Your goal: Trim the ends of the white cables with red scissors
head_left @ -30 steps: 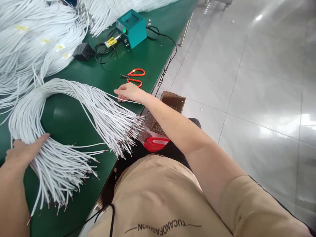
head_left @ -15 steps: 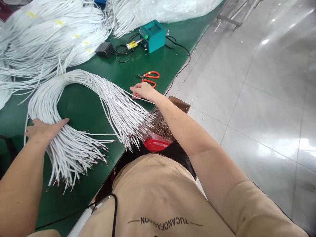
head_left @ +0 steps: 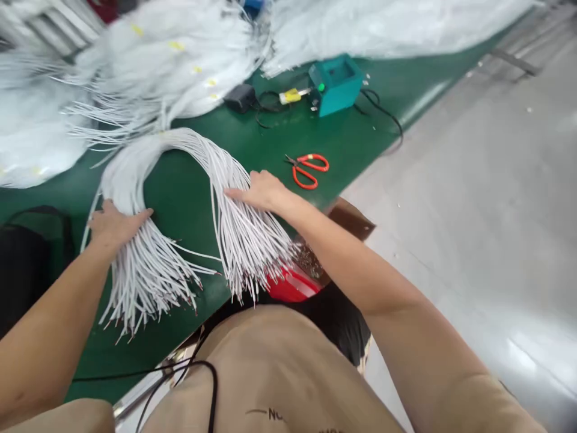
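A bundle of white wires (head_left: pixel 180 150) lies bent into an arch on the green table (head_left: pixel 189 198), both sets of stripped ends pointing toward me. My left hand (head_left: pixel 115 222) rests palm down on the left leg of the arch. My right hand (head_left: pixel 259 189) presses flat on the right leg, fingers spread over the wires. Neither hand is closed around the wires.
Orange-handled scissors (head_left: pixel 309 168) lie just right of my right hand. A teal box (head_left: pixel 336 84) with black cables and a black adapter (head_left: pixel 241 96) stand farther back. Large heaps of white wires (head_left: pixel 157 60) fill the back left. A cardboard box (head_left: pixel 347 219) and red container (head_left: pixel 291 285) sit below the table edge.
The view swung left and turned blurry. My right hand moved from the table beside a single wire onto the right leg of the bundle. My left hand stayed on the left leg.
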A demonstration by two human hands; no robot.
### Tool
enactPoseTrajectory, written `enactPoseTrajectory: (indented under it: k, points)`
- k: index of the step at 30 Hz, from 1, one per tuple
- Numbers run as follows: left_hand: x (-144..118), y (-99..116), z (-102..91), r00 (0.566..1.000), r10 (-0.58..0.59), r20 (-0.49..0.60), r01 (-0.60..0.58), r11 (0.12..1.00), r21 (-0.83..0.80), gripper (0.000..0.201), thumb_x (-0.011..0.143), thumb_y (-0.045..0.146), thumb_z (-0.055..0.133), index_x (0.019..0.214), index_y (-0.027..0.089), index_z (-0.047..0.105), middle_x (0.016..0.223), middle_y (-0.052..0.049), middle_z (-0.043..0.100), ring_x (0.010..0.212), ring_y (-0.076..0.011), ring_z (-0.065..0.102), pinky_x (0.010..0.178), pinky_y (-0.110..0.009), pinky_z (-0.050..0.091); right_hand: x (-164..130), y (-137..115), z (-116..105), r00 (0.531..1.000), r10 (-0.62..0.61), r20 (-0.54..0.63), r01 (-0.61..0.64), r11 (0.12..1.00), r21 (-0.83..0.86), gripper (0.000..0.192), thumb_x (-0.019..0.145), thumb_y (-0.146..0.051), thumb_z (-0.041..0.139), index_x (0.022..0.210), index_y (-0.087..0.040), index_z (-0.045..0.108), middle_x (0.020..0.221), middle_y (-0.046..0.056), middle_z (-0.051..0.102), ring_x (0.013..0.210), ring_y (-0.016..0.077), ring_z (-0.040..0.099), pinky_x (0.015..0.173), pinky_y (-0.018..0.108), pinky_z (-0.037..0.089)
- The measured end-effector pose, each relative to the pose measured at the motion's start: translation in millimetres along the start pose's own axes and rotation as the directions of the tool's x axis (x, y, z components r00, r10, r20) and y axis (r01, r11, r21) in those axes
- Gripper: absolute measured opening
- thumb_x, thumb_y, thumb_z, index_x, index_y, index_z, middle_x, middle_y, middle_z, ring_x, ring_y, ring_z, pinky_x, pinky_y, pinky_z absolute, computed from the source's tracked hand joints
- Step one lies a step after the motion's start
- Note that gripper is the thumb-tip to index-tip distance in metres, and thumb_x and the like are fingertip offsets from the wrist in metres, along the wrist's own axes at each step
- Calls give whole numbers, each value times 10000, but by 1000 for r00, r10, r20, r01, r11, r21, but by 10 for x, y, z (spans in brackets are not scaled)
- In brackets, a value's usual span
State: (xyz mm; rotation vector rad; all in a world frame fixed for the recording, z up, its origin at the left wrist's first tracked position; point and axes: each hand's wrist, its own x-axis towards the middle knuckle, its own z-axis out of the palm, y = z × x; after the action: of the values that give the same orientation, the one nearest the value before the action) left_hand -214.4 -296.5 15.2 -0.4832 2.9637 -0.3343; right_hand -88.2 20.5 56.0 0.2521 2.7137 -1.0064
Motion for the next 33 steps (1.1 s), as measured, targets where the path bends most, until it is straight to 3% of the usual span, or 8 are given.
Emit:
enactPoseTrajectory:
  k: [3,7,13,18,23,27,30,33]
  points:
    - [-209,45,-110,998,53,37,-49,994,-100,888,812,541,577,1489,82,231,1495,-199,423,1359,-342,430,1077,-415,361,-22,-236,18,998,-42,48,46,997,-66,1104,740,-824,456,1442,22,356,1363,310,487,1289,425,471,1039,494,418]
    - [-281,125,-189,999,20,43,-10,972,-233,901,809,584,552,1503,96,250,1468,-232,428,1358,-368,411,1054,-430,377,1,-347,99,999,-39,22,43,968,-246,1197,667,-720,659,1506,7,211,1338,310,483,1249,417,491,1009,462,430]
    - [-258,135,-292,994,-28,101,65,920,-386,1002,725,630,603,1532,200,193,1491,-200,397,1349,-374,395,1033,-458,392,117,-365,237,995,-50,-86,9,905,-424,1059,773,-610,592,1521,-13,138,1250,285,504,1198,404,517,917,452,473]
    - [-367,18,-360,981,31,192,65,880,-471,1303,524,719,720,1545,181,116,1523,-253,322,1393,-439,297,1058,-525,352,81,-393,280,993,-36,-110,-14,905,-425,1114,733,-743,505,1510,-28,150,1283,307,466,1214,467,500,890,508,488]
    - [-563,-47,-477,981,110,159,4,810,-586,1300,562,643,744,1542,105,78,1561,-308,202,1435,-481,188,1105,-590,264,92,-347,254,992,14,-124,-53,947,-315,1052,731,-505,597,1529,-52,82,1330,321,457,1128,450,591,883,509,501]
    - [-734,68,-647,962,267,58,-133,644,-753,1080,679,517,709,1535,144,166,1641,-189,25,1497,-402,-19,1195,-552,36,31,-256,104,992,118,-37,-114,989,95,870,721,-408,590,1449,0,345,1174,271,618,1079,412,641,911,478,515]
    - [-852,206,-761,905,422,55,-144,426,-893,930,738,592,632,1493,155,311,1614,-164,214,1479,-364,180,1206,-458,158,-152,-235,-55,976,145,163,-209,834,510,679,734,-387,555,1329,-62,521,951,175,704,936,373,701,887,455,545]
    - [-941,347,-831,831,544,116,-2,211,-977,928,750,748,504,1437,132,404,1496,-202,422,1339,-353,450,1125,-437,354,-454,-309,-230,995,96,-27,-72,884,462,630,704,-373,576,1309,-200,558,1037,149,716,1022,381,680,958,457,512]
